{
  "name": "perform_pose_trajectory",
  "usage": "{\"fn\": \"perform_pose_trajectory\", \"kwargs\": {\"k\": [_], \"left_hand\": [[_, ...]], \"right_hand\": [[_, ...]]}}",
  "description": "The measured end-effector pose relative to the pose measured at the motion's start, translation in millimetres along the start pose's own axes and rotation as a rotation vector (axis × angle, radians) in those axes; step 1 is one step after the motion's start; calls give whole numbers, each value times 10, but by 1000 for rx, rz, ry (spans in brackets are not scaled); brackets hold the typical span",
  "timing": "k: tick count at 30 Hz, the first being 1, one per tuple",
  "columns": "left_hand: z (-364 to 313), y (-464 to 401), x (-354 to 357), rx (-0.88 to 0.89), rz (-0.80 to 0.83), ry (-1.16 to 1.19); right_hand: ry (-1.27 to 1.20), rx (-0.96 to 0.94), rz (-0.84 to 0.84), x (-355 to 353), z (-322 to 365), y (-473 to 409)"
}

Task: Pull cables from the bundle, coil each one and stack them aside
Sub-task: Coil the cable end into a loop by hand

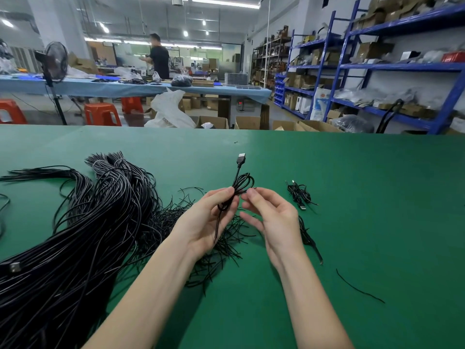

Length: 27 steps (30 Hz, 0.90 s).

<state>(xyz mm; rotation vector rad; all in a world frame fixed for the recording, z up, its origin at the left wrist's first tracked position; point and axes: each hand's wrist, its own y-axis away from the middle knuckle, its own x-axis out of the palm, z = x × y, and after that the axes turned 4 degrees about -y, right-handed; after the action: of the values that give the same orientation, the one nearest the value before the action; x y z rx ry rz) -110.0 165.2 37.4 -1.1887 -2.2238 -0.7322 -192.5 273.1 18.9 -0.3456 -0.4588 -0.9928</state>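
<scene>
A big bundle of black cables (83, 230) sprawls over the left half of the green table (364, 197). My left hand (208, 220) pinches a small coiled black cable (242, 183) at its waist, held above the table. The coil's loops and its USB plug (241, 158) stick up past my fingers, and a loose tail hangs down over the palm. My right hand (271, 217) is just right of the coil, its fingers bent and its fingertips close to the loops; I cannot tell whether they touch. One coiled cable (299, 195) lies on the table to the right, and another (308, 238) is partly hidden behind my right wrist.
Loose cable ends (214, 248) fan out under my hands. A single stray wire (359, 288) lies at the right front. Beyond the table's far edge are cardboard boxes (247, 122), red stools (102, 114), a fan (55, 64), blue shelving (377, 66) and a person (158, 57) at another table.
</scene>
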Motion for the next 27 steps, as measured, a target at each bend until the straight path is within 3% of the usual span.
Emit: {"fn": "perform_pose_trajectory", "kwargs": {"k": [7, 12, 17, 21, 27], "left_hand": [[0, -32, -38, 28, 36, -124], [-7, -44, -47, 61, 48, -184], [-6, -46, -35, 97, 26, -136], [-20, -26, -10, 61, 42, -56], [38, -5, 28, 41, 41, -36]], "right_hand": [[-86, 265, -55, -11, 147, 13], [-14, 211, -83, 1, 157, 14], [49, 174, 52, -7, 155, 37], [-74, 275, 173, -52, 140, 51], [-271, 471, 131, -48, 74, 38]]}}
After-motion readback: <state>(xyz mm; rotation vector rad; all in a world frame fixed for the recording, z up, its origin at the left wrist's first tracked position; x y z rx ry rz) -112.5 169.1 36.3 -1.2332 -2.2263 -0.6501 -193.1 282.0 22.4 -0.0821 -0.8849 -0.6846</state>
